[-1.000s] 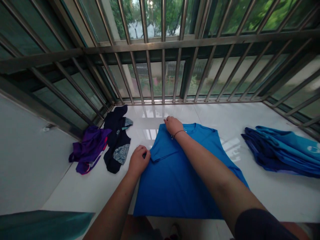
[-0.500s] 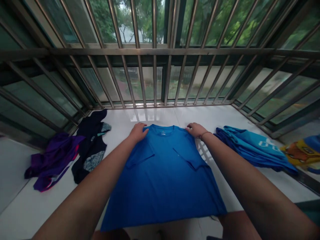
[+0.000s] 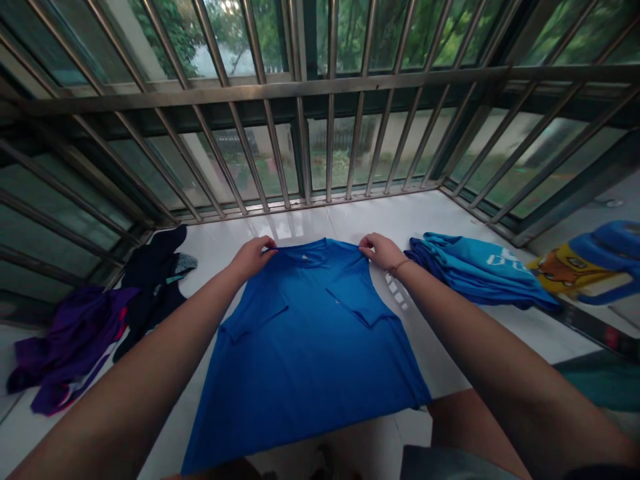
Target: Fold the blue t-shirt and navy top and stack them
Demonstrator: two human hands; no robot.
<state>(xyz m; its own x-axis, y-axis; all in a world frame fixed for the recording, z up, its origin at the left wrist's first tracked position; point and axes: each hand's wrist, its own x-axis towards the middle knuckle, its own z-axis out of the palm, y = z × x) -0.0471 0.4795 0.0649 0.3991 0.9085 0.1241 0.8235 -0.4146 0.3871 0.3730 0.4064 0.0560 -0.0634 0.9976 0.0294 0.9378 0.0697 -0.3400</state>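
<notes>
A blue T-shirt (image 3: 310, 340) lies spread on the white tiled ledge (image 3: 410, 217), its collar toward the window and its hem hanging at the near edge. Both short sleeves are turned inward over the body. My left hand (image 3: 256, 257) pinches the shirt at the left shoulder. At the right shoulder, my right hand (image 3: 383, 253), with a thin band at the wrist, pinches the fabric too. The collar is lifted slightly between the two hands.
Folded blue clothes (image 3: 475, 270) are stacked on the right, beside a yellow and blue container (image 3: 585, 260). On the left lie a crumpled purple garment (image 3: 75, 333) and dark clothes (image 3: 150, 287). Metal bars (image 3: 330, 143) close off the window behind.
Both hands have closed on the shirt's shoulders and lifted the collar edge a little. The view has turned slightly to the right.
</notes>
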